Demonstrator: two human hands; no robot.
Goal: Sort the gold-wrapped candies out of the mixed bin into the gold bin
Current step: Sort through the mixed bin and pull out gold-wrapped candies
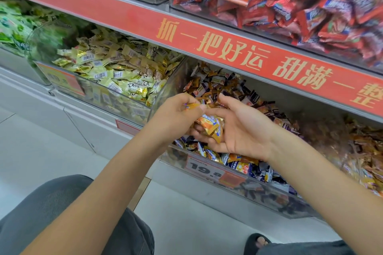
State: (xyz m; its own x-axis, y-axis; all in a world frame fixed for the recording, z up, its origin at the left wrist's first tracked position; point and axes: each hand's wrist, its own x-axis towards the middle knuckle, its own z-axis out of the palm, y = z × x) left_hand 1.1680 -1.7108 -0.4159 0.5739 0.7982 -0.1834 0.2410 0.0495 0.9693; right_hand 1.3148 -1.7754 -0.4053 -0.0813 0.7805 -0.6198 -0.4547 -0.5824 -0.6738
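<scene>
The mixed bin [207, 161], a clear box on the lower shelf at centre, holds orange, gold and dark purple wrapped candies. To its left stands the gold bin [97, 91], filled with pale gold wrappers. My left hand [176, 118] hovers over the mixed bin's left end and pinches one gold-orange candy [193, 106] between its fingertips. My right hand [238, 128] lies palm up beside it, fingers loosely curled, cradling a few orange-gold candies [212, 127]. The two hands nearly touch.
A red shelf strip [228, 51] with gold lettering runs above the bins. Over it sits a bin of red wrapped candies [310, 6]. A green-candy bin [14, 27] is at far left, another orange-candy bin [362, 151] at right. My knees and a foot are below.
</scene>
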